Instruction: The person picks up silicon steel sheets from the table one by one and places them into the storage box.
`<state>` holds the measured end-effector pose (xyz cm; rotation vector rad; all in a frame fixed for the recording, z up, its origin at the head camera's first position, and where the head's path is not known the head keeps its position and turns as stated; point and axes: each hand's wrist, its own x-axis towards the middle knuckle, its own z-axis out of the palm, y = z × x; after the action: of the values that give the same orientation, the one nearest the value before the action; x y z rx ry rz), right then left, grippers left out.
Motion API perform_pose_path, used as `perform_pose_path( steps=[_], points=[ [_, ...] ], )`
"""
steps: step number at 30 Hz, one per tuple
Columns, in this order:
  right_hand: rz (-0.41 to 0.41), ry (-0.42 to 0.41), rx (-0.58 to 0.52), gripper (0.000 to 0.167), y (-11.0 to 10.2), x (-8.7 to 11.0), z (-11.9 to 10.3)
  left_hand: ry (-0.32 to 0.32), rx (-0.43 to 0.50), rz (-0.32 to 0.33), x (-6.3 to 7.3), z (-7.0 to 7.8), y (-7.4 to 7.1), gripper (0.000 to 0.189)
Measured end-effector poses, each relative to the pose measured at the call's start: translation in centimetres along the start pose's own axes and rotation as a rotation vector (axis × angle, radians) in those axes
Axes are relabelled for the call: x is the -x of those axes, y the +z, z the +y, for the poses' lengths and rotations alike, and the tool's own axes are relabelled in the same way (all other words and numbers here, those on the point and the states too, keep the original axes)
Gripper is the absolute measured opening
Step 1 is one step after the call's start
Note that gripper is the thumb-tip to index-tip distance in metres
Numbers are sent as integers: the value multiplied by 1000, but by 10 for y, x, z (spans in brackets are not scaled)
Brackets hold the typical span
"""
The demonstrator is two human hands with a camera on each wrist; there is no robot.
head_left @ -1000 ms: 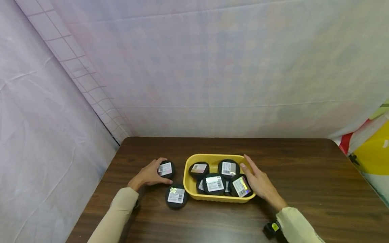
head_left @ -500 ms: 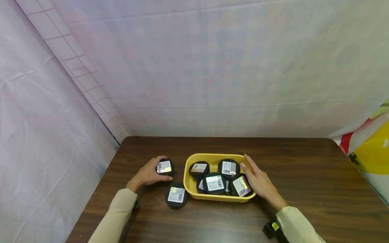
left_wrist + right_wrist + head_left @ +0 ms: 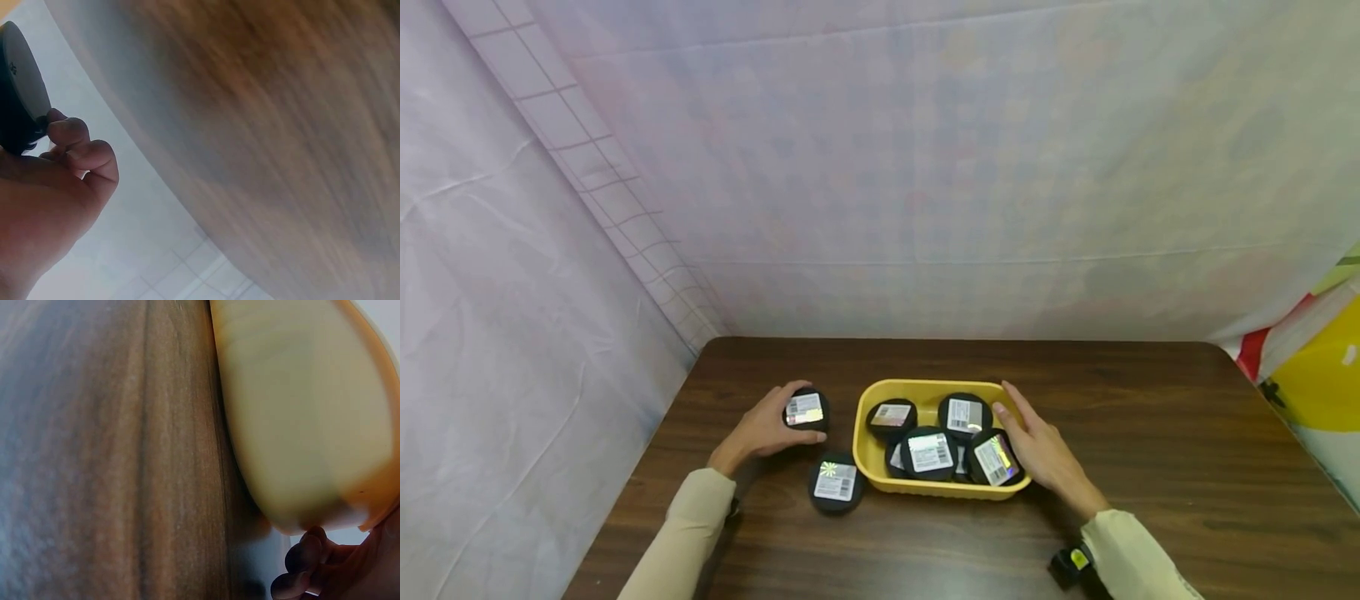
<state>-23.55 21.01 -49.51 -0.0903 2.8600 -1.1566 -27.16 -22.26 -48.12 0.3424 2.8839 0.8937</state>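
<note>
My left hand point(image 3: 767, 425) holds a round black tub point(image 3: 806, 410) with a white label, thumb at its near side and fingers round its far side. The left wrist view shows this tub's dark side point(image 3: 15, 94) and curled fingers point(image 3: 94, 156). A second black tub point(image 3: 836, 483) lies label up on the table, just nearer than that hand. My right hand point(image 3: 1045, 450) grips the right end of a yellow plastic basket point(image 3: 868, 454), thumb at the rim and fingers along the outside wall. Several similar tubs lie in the basket, some stacked and tilted.
The brown wooden table point(image 3: 1150, 433) ends at a white patterned curtain point(image 3: 925, 208) behind and on the left. A small black device point(image 3: 1066, 568) sits by the right sleeve. Yellow and red printed material point(image 3: 1311, 383) hangs at the far right.
My left hand has moved slightly away and to the left with the tub, tilting it so the label catches the light. The right hand and basket have not moved.
</note>
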Motion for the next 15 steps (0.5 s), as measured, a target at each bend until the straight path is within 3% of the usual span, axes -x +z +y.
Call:
perform_pose_path(
  steps=[15],
  points=[
    [4, 4, -5, 72, 0, 0, 0, 49, 12, 36, 1, 11, -2, 95]
  ],
)
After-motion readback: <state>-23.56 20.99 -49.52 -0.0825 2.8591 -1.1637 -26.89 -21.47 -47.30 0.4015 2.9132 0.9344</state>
